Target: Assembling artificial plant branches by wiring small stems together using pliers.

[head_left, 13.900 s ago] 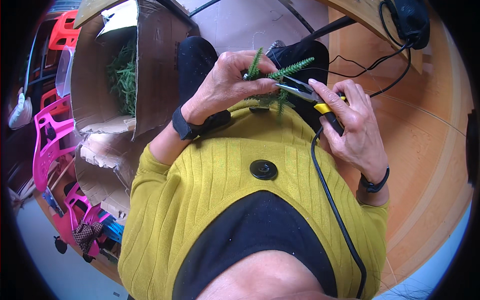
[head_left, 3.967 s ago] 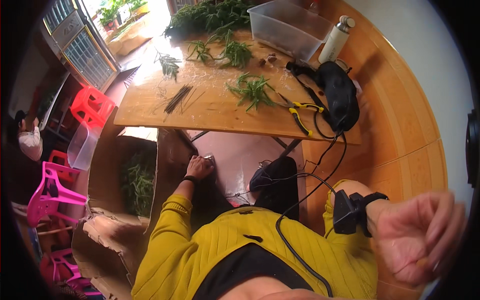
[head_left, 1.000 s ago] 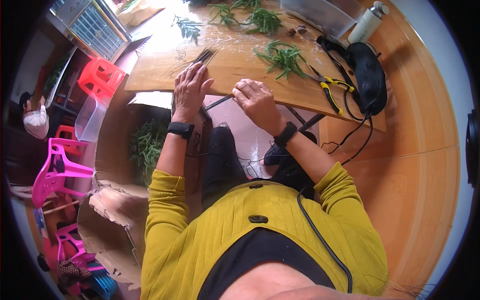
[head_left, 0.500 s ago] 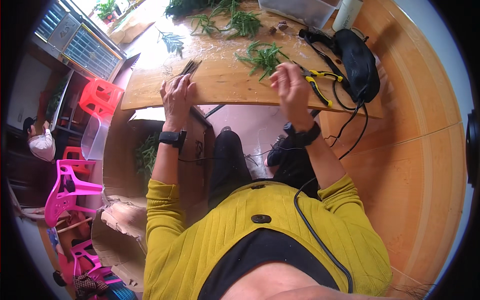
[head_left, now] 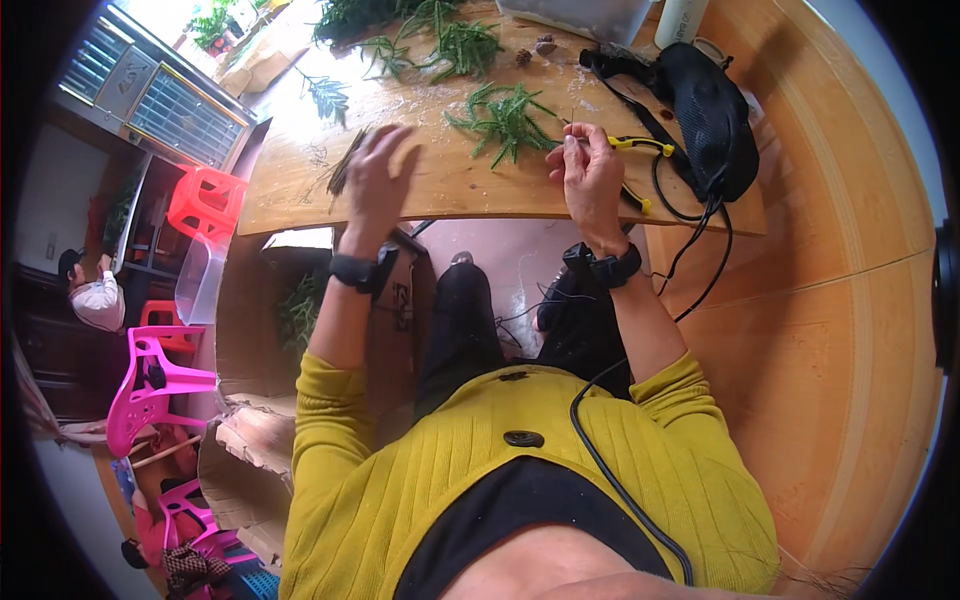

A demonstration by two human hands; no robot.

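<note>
My left hand (head_left: 378,190) hovers over the table's near edge, its fingers apart and slightly blurred, holding nothing. Beside its fingertips lies a small bundle of thin brown stems (head_left: 346,165) on the wood. My right hand (head_left: 592,190) is raised by the same edge with thumb and fingers pinched together; whatever is between them is too small to make out. Just left of that hand rests a green feathery sprig (head_left: 502,122). Pliers with yellow and black handles (head_left: 640,143) lie behind and to the right of it, partly covered by the hand.
On the wooden table (head_left: 430,190) are more green sprigs (head_left: 460,50), pinecones (head_left: 524,58), a clear plastic bin (head_left: 590,18) and a black mesh bag (head_left: 712,125) with cables. An open cardboard box (head_left: 255,340) stands at my left. Further left, a person (head_left: 97,295) sits near pink chairs (head_left: 160,380).
My left hand has lifted off the brown stems and moved right, its fingers spreading. The right hand stays near the pliers, still pinched. The whole view has shifted slightly.
</note>
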